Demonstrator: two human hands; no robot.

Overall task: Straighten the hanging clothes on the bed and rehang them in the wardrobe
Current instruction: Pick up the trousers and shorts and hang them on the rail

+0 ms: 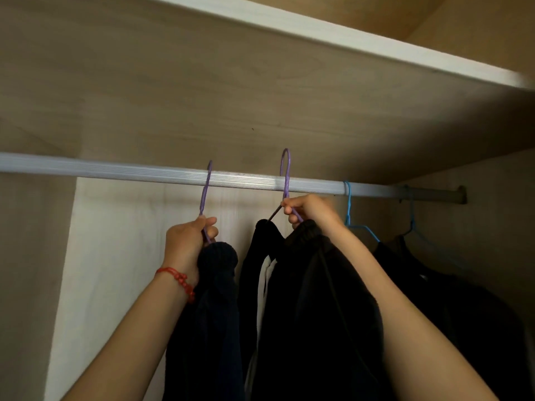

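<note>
Inside the wardrobe a ribbed white rail (121, 170) runs across. My left hand (185, 241) grips the neck of a purple hanger (206, 192) whose hook lies over the rail; a dark navy knit garment (217, 299) hangs from it. My right hand (307, 211) pinches the neck of a second purple hanger (286, 172), its hook raised above the rail, carrying a black garment (318, 314) with a white strip showing inside. The bed is out of view.
Two blue hangers (348, 206) with dark clothes (451, 299) hang further right, near the rail bracket (460, 195). A shelf board (318, 33) sits close above the rail. The rail's left stretch holds no hangers. A red bead bracelet is on my left wrist.
</note>
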